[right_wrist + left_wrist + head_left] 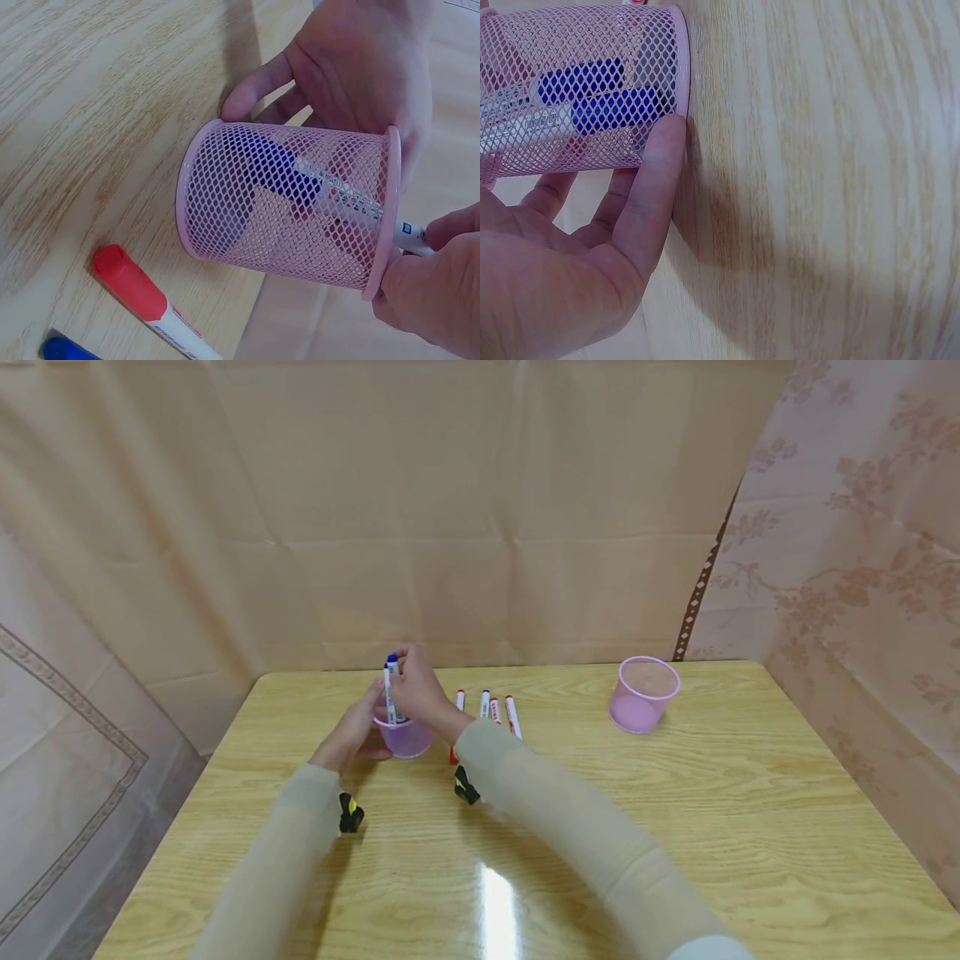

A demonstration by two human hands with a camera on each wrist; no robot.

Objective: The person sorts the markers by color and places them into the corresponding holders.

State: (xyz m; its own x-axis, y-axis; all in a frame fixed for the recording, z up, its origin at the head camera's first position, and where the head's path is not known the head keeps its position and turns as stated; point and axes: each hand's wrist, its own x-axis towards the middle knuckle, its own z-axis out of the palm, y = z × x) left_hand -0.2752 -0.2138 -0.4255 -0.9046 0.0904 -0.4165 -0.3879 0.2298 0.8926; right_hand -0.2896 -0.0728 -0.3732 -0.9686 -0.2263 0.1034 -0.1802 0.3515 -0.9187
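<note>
The wood-grain desk (585,827) carries everything, with one pink cup (634,714) standing well apart toward the person's right. A pink mesh cup (408,743) stands nearly upright toward the left, between the two hands. The left hand (351,727) curves round its outer side, one of its fingers (658,161) touching the base rim. At the mouth, the right hand (418,689) pinches the upper end of a white marker (411,238) whose blue lower end is inside the mesh; another blue-ended marker (580,81) leans beside it. Just right lie several loose markers (513,717), red- and blue-ended, partly hidden behind the right forearm.
</note>
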